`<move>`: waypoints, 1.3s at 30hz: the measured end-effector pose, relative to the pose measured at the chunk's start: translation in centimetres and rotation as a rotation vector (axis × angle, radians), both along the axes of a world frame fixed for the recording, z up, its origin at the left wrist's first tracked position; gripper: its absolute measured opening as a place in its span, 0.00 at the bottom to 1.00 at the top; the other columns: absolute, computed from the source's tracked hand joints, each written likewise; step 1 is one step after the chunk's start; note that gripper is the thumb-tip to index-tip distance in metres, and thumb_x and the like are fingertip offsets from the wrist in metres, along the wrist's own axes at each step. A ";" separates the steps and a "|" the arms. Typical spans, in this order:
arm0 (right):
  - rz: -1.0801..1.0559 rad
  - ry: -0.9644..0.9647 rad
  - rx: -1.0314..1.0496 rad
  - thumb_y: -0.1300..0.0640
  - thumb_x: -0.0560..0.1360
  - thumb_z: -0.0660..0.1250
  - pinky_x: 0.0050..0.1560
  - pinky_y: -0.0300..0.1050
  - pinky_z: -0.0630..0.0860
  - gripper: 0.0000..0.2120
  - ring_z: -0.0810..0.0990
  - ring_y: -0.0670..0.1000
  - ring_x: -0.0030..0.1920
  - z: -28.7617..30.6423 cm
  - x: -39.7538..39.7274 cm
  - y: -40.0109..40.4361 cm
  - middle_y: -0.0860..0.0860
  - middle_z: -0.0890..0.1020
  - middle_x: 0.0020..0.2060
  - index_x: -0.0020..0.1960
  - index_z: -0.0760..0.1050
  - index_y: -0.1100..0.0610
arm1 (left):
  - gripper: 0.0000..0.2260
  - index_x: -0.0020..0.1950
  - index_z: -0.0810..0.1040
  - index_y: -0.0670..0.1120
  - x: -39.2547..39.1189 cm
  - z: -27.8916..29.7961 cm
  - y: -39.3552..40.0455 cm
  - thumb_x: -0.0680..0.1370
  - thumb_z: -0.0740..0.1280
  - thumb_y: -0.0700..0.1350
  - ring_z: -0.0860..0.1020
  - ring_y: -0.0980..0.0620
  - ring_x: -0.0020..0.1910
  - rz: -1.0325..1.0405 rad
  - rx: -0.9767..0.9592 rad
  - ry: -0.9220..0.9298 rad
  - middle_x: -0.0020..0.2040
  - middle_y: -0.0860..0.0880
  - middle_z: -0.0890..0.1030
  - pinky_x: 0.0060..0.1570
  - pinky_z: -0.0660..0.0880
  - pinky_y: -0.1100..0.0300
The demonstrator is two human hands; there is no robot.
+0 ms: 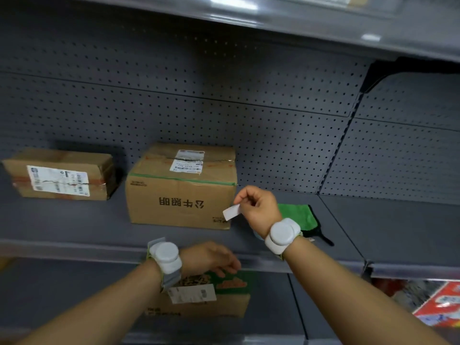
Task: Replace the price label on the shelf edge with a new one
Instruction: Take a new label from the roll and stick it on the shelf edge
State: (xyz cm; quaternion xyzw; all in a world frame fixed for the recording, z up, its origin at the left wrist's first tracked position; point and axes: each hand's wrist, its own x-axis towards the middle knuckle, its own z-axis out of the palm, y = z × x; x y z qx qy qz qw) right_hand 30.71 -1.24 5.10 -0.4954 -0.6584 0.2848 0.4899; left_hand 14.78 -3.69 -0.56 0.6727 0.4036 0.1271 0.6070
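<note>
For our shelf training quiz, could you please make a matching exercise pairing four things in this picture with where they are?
Things:
1. Label
2. Cloth
3. Flat box
4. Left hand

Places:
A. Far left of the shelf
B. At the shelf edge
C. Pinched in the right hand
D. On the shelf behind the right wrist

Pairs: 1-C, 2-D, 3-A, 4-B

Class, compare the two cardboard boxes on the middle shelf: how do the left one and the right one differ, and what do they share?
The left box is low and flat; the right box is taller and bulkier. The left box carries its shipping label on the front face, the right box on its top. The right box shows large printed characters, upside down, and green tape along its top edge; the left box shows reddish tape. Both are brown, sealed and rest on the same grey shelf.
</note>
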 end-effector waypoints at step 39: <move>-0.288 0.106 -0.012 0.76 0.70 0.60 0.43 0.31 0.72 0.24 0.71 0.39 0.31 -3.9 -3.6 -5.8 0.49 0.72 0.31 0.60 0.71 0.55 | 0.10 0.56 0.80 0.45 -4.0 -0.7 -0.2 0.78 0.63 0.42 0.79 0.53 0.53 -0.093 0.311 0.221 0.55 0.47 0.82 0.53 0.74 0.65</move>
